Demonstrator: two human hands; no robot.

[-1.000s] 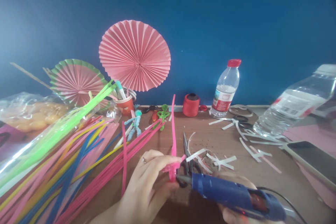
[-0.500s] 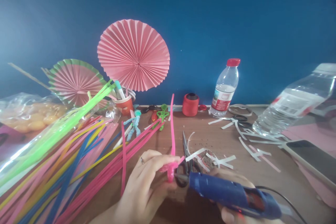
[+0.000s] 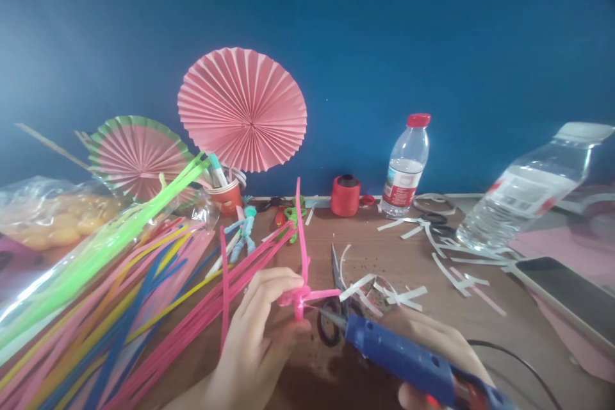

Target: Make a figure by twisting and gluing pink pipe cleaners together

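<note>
Between the thumb and fingers of my left hand [image 3: 257,333] is a pink pipe cleaner figure [image 3: 300,300], one long strand sticking straight up and a shorter one pointing right. My right hand [image 3: 427,339] is wrapped round a blue hot glue gun [image 3: 398,352], partly hidden behind it. The gun's nozzle points left at the pink piece, a small gap apart, and a thin glue thread seems to span it. Just behind the nozzle lie dark-handled scissors [image 3: 331,323], blades pointing away from me.
Pipe cleaners [image 3: 158,288] of many colours cover the left side. Paper scraps [image 3: 403,296] lie beyond the glue gun. At the right are a phone [image 3: 567,295], a leaning water bottle [image 3: 523,189] and a red-capped bottle [image 3: 406,170]. Pink paper fans [image 3: 245,109] stand by the blue wall.
The glue gun's nozzle has drawn slightly away from the pink figure. My left hand has shifted a little left and turned the figure, so its short strand now points right.
</note>
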